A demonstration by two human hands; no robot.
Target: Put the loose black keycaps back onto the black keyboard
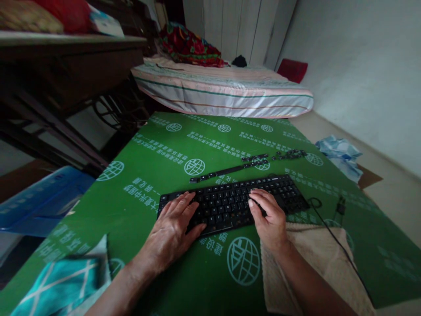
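Note:
A black computer keyboard (226, 204) lies slightly askew on the green board. Bare patches without keycaps show along its near edge. My left hand (174, 224) rests on the keyboard's left end, fingers stretched out and thumb apart along the near edge. Over the right-middle keys, my right hand (268, 215) has thumb and forefinger close together at a key; whatever is between them is too small to make out. Behind the keyboard runs a row of loose black keycaps (226, 171), with a further pile of keycaps (291, 154) to its right.
Under my right forearm lies a beige cloth (305, 245). The keyboard's cable (342, 248) and its plug (341, 205) are on the right of the green board (197, 272). A teal checked cloth (62, 281) is at the near left, beside a blue plastic container (42, 202). A bed (223, 90) stands beyond.

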